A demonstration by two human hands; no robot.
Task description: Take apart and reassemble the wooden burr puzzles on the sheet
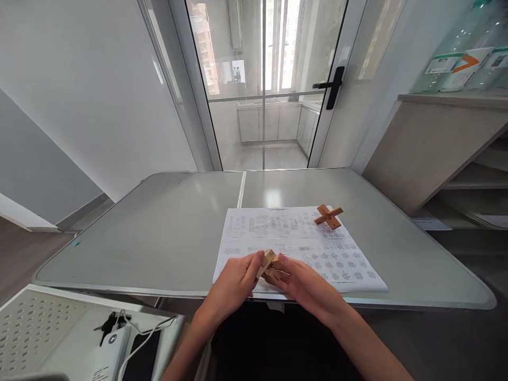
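Observation:
Between my two hands is a wooden puzzle (268,260) of light interlocking pieces, held just above the front part of a printed sheet. My left hand (238,273) is closed on its left side, the thumb along a slanted piece. From the right, my right hand (304,283) grips it with thumb and fingers; its underside is partly hidden by the fingers. The white instruction sheet (246,227) carries rows of small diagrams. On its far right corner lies a darker cross of wooden pieces (328,217), apart from both hands.
The grey folding table (159,233) has a seam across it. A white cart (51,317) at lower left holds a power bank (111,349), keys (109,324), a cable and a dark phone (143,352). Plastic bottles (456,63) stand on a shelf at right. Behind the table is a glass door (264,121).

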